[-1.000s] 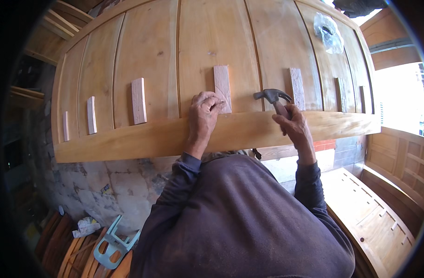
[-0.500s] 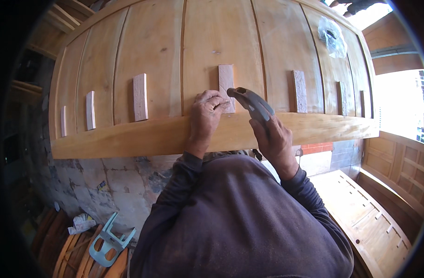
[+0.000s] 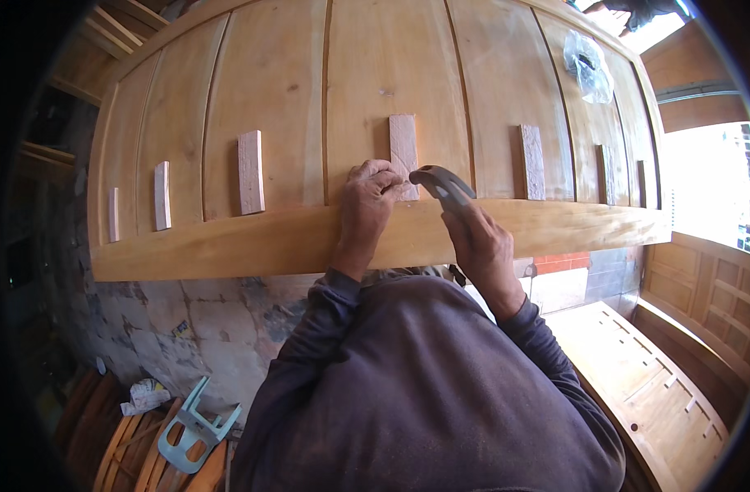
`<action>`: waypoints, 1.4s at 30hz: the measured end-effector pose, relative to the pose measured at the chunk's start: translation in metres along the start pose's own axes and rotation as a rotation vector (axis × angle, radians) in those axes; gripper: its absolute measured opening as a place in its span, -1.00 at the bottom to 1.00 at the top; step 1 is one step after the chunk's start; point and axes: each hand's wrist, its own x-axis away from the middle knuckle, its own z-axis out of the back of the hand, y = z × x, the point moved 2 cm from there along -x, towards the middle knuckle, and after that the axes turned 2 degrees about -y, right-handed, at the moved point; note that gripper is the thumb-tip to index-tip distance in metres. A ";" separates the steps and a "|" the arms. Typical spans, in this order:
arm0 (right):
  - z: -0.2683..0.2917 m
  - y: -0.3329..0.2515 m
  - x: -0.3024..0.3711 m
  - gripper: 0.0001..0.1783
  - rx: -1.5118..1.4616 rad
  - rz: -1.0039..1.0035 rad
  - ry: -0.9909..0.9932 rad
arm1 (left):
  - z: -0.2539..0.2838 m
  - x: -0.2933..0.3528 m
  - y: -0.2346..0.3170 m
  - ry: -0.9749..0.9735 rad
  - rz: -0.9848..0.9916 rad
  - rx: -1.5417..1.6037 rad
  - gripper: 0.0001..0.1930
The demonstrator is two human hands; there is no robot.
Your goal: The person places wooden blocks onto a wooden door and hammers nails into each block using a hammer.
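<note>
My right hand (image 3: 478,239) grips a dark claw hammer (image 3: 444,182) by its handle, close to the head. The hammer's head is beside my left fingertips, over the middle wooden block (image 3: 403,141). My left hand (image 3: 367,203) pinches at the lower part of that block; whatever sits between thumb and finger is too small to make out. The block stands against the near rail (image 3: 284,243) of a large wooden panel (image 3: 268,90). Similar blocks line the rail: one to the left (image 3: 250,172) and one to the right (image 3: 532,162), with more beyond each.
A clear plastic bag (image 3: 588,67) with dark contents lies at the panel's far right. Another wooden panel with small blocks (image 3: 662,402) leans at the lower right. A light-blue plastic stool (image 3: 196,426) lies at the lower left beside stacked curved wood pieces (image 3: 116,447).
The hammer has tilted lower, its head now a little lower and further right beside my left fingertips. My left hand stays at the block.
</note>
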 end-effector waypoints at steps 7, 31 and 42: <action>-0.010 0.014 0.029 -0.67 -0.061 -0.042 -0.035 | 0.010 -0.008 -0.015 -0.110 -0.018 0.142 -0.84; 0.011 0.001 0.024 -0.73 -0.206 -0.190 0.113 | -0.027 -0.097 -0.049 0.020 -0.355 -0.251 -0.81; 0.022 -0.024 0.003 -0.56 -0.110 0.177 0.347 | -0.032 -0.092 -0.044 0.008 -0.434 -0.454 -0.78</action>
